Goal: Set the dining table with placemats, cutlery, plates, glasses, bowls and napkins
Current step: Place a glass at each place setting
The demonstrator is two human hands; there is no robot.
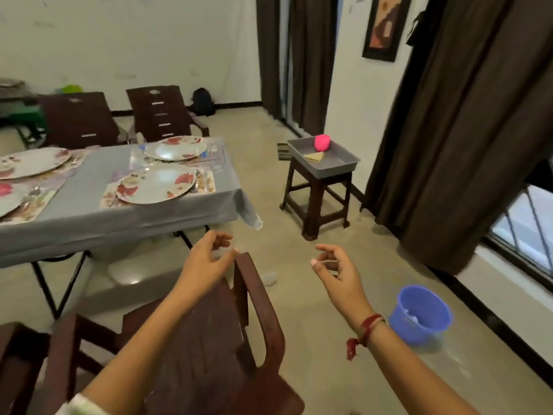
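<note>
The left hand (pixel 209 259) hangs in the air with its fingers loosely curled and nothing in them. Its thumb is just above the top corner of a dark brown chair (pixel 209 339), and contact between them cannot be made out. The chair's back lies under the left forearm. Beside it, the right hand (pixel 336 272) is held at about the same height, fingers likewise loosely bent and holding nothing. A red thread (pixel 366 327) is tied round its wrist. A blue bucket (pixel 419 313) stands on the floor near the outer side of the right forearm.

Ahead and to the left of the left hand is the dining table (pixel 89 211), under a grey cloth. The nearest flowered plate (pixel 155 182) sits on a placemat (pixel 109 196), with cutlery (pixel 200 178) lying along its right edge. A second plate (pixel 176 148) is set beyond it, with a clear glass (pixel 136 155) at its left. More plates (pixel 33 163) on mats fill the table's far left.

Ahead of the right hand, well apart from the table, a brown stool (pixel 317 199) carries a grey tray (pixel 338 166). In the tray are a pink cup (pixel 321 142) and a folded tan napkin (pixel 314 156), just beside each other. Dark curtains (pixel 463 130) hang to the right.
</note>
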